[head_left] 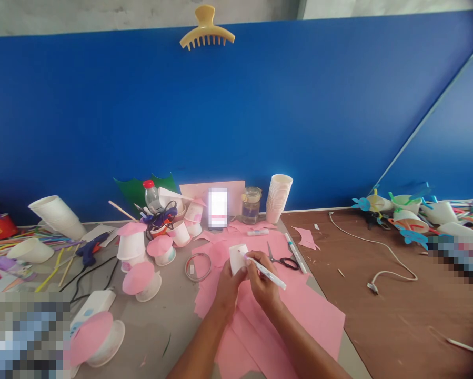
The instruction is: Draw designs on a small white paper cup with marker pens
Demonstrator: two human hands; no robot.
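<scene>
My left hand (229, 286) is closed around a small white paper cup (237, 257), held on its side above pink paper sheets (299, 310). My right hand (262, 281) grips a white marker pen (268, 272) in a writing hold, with its pink tip touching the cup's wall. Both forearms reach in from the bottom edge. Black-handled scissors (284, 260) and another white marker (295, 252) lie on the pink paper just right of my hands.
Several upturned cups with pink tops (141, 279) stand at left, near a blue glue gun (89, 250) and a tape ring (198, 266). A cup stack (278, 198), glass jar (251, 205) and phone (218, 208) line the blue wall. A white cable (382, 247) crosses the brown table.
</scene>
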